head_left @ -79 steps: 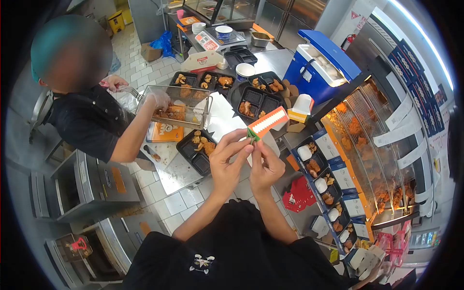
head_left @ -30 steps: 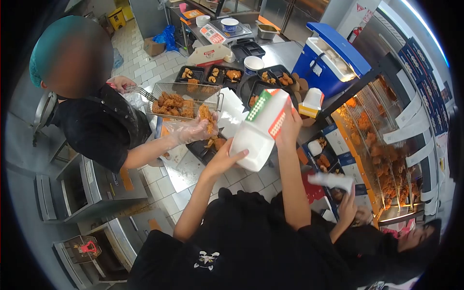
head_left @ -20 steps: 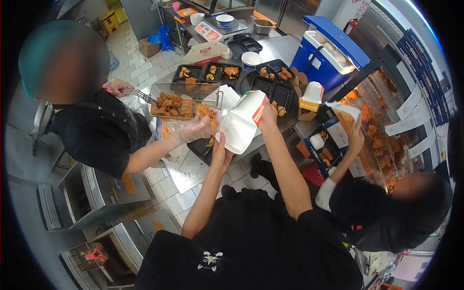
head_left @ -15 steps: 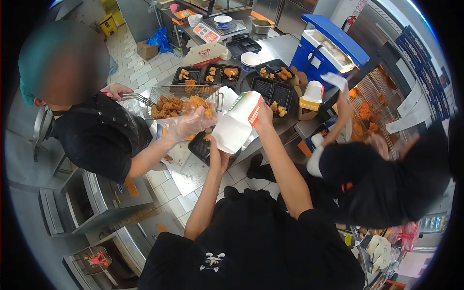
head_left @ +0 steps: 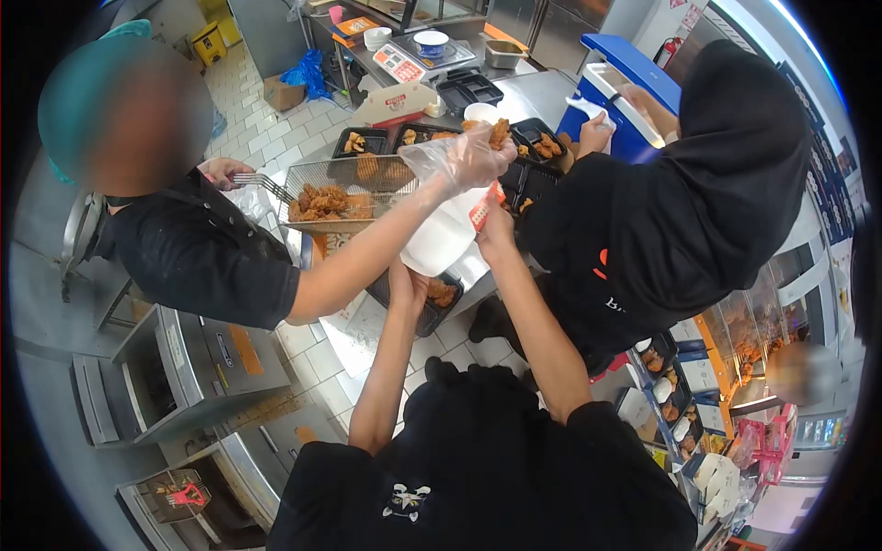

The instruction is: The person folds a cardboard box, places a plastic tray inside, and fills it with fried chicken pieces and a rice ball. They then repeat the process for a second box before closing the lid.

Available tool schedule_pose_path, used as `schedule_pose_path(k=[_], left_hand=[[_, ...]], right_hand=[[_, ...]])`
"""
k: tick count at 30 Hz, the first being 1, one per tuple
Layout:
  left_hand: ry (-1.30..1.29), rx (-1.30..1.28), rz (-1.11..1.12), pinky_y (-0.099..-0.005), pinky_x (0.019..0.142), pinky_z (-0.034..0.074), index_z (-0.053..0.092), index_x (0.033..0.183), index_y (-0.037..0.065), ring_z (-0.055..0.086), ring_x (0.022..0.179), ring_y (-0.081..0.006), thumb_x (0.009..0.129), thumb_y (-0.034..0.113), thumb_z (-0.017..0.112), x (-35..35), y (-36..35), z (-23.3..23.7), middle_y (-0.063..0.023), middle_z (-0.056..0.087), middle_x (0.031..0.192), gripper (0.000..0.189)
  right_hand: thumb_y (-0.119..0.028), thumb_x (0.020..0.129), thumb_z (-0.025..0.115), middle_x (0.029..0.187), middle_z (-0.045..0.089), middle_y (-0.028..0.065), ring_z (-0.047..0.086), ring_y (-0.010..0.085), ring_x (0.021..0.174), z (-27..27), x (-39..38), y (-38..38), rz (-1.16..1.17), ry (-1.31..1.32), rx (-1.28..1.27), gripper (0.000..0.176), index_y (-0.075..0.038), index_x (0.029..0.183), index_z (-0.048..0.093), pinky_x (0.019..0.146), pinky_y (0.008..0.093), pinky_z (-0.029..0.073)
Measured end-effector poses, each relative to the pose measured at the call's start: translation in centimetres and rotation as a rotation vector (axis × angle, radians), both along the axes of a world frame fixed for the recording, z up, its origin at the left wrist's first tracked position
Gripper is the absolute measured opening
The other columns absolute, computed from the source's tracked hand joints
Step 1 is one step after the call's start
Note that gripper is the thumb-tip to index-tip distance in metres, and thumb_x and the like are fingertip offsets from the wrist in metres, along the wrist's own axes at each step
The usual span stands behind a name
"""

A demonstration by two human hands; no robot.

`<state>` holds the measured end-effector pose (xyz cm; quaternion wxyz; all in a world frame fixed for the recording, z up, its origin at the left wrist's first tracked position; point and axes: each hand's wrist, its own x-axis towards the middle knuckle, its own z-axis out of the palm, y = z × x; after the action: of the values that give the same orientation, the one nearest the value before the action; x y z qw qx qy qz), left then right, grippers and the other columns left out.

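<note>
At centre frame, cups the lower end of a white carton (head_left: 439,241) from beneath with the left hand (head_left: 405,281), fingers closed up around it, and pinches the upper right edge, beside the red-checked flap, with the right hand (head_left: 497,235); both grips clamped on the one carton, neither slack. Holds it clear of the counter (head_left: 542,92), tilted, long axis running from lower left to upper right. Upper end partly hidden behind a co-worker's forearm, so open or closed cannot be told. Directly above that end, toward the top of the frame: a co-worker's gloved hand (head_left: 464,156) with one piece of fried chicken (head_left: 499,134) at its fingertips, just over the carton and apart from it. Nearer to that piece by far: the right hand; farther, under the base, the left. Left of the carton, one wire basket (head_left: 367,174) with more fried pieces heaped at its left side, and one fork (head_left: 262,185) at its rim in the co-worker's other hand. Round about, at least four black trays (head_left: 353,142) with food, three along the top and one right below the carton. At right, a second person in a black hood (head_left: 680,202), close against the right forearm, reaching to the one blue cooler (head_left: 634,66).
</note>
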<state>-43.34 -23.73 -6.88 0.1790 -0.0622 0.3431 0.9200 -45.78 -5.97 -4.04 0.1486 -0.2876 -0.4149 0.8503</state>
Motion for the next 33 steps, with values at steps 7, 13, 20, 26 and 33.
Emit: schedule_pose_path(k=[7,13,20,26,33], left_hand=[[-0.005,0.057,-0.074,-0.0370,0.100,0.054,0.037,0.145,0.004,0.057,0.127,-0.0221,0.105,0.046,0.041,-1.9,0.9,1.9,-0.0105,0.050,0.144,0.058],[-0.019,-0.003,-0.074,-0.0384,0.105,0.052,0.038,0.144,0.004,0.056,0.127,-0.0223,0.105,0.045,0.043,-3.9,0.5,1.3,-0.0103,0.051,0.143,0.057],[0.054,0.239,-0.042,-0.0373,0.102,0.052,0.044,0.140,0.004,0.058,0.124,-0.0215,0.103,0.042,0.049,-6.1,1.1,2.5,-0.0096,0.056,0.138,0.053],[-0.010,0.209,-0.058,-0.0380,0.103,0.052,0.046,0.139,0.005,0.058,0.123,-0.0221,0.103,0.041,0.050,-4.4,0.0,0.6,-0.0087,0.056,0.139,0.050],[0.018,0.081,-0.014,-0.0390,0.103,0.051,0.048,0.137,0.009,0.058,0.122,-0.0234,0.103,0.040,0.050,-2.8,-0.8,-4.1,-0.0078,0.056,0.138,0.047]], right_hand=[[-0.039,0.106,0.042,0.111,0.065,0.0065,0.065,0.0197,0.091,3.8,-0.9,0.7,0.030,-0.046,0.099,0.037,-0.010,0.126,0.054,0.082,0.0428,0.051],[-0.039,0.107,0.042,0.124,0.063,0.0062,0.063,0.0209,0.109,4.5,-0.7,0.1,0.037,-0.036,0.063,0.040,-0.009,0.131,0.052,0.093,0.0436,0.050],[-0.041,0.107,0.040,0.119,0.064,0.0061,0.066,0.0209,0.103,4.7,-1.8,0.1,0.000,0.058,0.077,0.042,-0.007,0.127,0.053,0.085,0.0414,0.054],[-0.040,0.108,0.039,0.119,0.064,0.0057,0.066,0.0194,0.103,4.5,-0.9,0.0,0.003,-0.024,0.140,0.041,-0.009,0.131,0.051,0.084,0.0396,0.052],[-0.048,0.106,0.038,0.122,0.062,0.0045,0.065,0.0156,0.104,1.8,1.0,-1.0,0.001,-0.003,0.179,0.049,-0.012,0.137,0.048,0.083,0.0364,0.055]])
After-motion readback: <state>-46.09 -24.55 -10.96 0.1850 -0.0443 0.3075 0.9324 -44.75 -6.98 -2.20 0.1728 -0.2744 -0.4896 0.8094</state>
